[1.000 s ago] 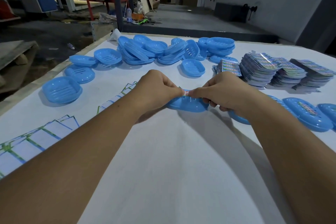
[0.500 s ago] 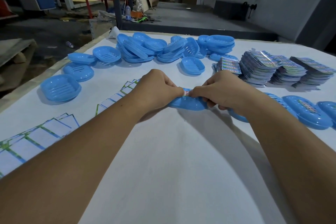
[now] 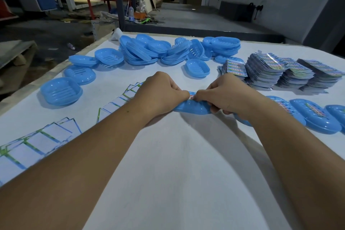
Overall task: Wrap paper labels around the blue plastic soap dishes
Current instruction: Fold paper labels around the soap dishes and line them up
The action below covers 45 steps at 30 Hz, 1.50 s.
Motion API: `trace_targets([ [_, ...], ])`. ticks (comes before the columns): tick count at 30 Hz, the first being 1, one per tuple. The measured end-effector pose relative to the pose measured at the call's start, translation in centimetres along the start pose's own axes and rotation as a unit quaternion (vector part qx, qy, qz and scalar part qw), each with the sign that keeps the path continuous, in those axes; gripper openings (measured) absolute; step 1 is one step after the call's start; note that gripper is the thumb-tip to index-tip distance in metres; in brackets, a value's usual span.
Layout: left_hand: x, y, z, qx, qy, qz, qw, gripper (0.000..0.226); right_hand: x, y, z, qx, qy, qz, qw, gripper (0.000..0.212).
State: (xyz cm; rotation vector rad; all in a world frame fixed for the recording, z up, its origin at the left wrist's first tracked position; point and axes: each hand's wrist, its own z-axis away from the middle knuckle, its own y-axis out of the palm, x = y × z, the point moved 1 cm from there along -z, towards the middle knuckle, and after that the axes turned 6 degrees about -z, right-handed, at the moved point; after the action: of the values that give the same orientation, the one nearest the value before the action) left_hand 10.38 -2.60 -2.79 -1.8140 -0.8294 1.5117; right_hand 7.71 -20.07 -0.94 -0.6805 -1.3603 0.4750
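A blue plastic soap dish [image 3: 192, 108] rests on the white table between my hands. My left hand [image 3: 160, 93] grips its left end and my right hand [image 3: 225, 93] grips its right end. My thumbs and fingertips pinch a printed paper label [image 3: 191, 97] over the top of the dish; most of the label is hidden by my fingers. Unwrapped blue dishes [image 3: 173, 50] lie piled at the back of the table. Dishes carrying labels [image 3: 315, 115] lie to the right of my right wrist.
Stacks of printed labels [image 3: 280, 73] stand at the back right. White label sheets with green and blue edges [image 3: 35, 145] are fanned along the left side. Loose dishes [image 3: 61, 90] sit near the table's left edge, beyond which the floor drops away.
Both hands stay clamped on the same dish and label; the fingertips have only shifted slightly over the label. Nothing else on the table has moved.
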Motion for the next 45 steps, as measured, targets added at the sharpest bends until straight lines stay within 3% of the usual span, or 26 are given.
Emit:
trace_targets([
  [8,-1.0,0.3,0.0,-0.075,0.034,-0.158,0.984,0.03,0.4,0.9,0.0,-0.083,-0.045,0.101,0.99,0.045],
  [18,-1.4,0.2,0.1,-0.122,0.097,-0.253,0.955,0.03,0.5,1.0,-0.1,-0.099,-0.05,0.136,0.985,0.044],
  [26,0.2,0.2,-0.5,-0.089,0.051,-0.173,0.98,0.041,-0.2,0.4,-0.4,-0.099,-0.05,0.123,0.986,0.054],
  [32,1.1,-0.8,-1.5,-0.138,0.031,-0.121,0.982,0.037,-0.4,-0.7,-0.8,-0.17,-0.131,0.068,0.974,0.038],
  [35,1.3,-1.0,-1.6,-0.144,0.037,-0.119,0.982,0.035,0.0,-0.2,-0.4,-0.099,-0.205,0.048,0.973,0.02],
  [38,1.3,-0.9,-1.5,-0.146,0.044,-0.107,0.982,0.034,0.0,1.1,0.1,-0.007,-0.249,0.079,0.965,0.045],
  [41,1.2,-0.8,-1.4,-0.141,0.048,-0.104,0.983,0.03,0.1,1.9,0.3,0.004,-0.255,0.096,0.962,0.059],
  [45,1.2,-0.6,-1.4,-0.133,0.043,-0.108,0.984,0.03,0.1,1.5,0.1,-0.023,-0.225,0.164,0.96,0.062],
])
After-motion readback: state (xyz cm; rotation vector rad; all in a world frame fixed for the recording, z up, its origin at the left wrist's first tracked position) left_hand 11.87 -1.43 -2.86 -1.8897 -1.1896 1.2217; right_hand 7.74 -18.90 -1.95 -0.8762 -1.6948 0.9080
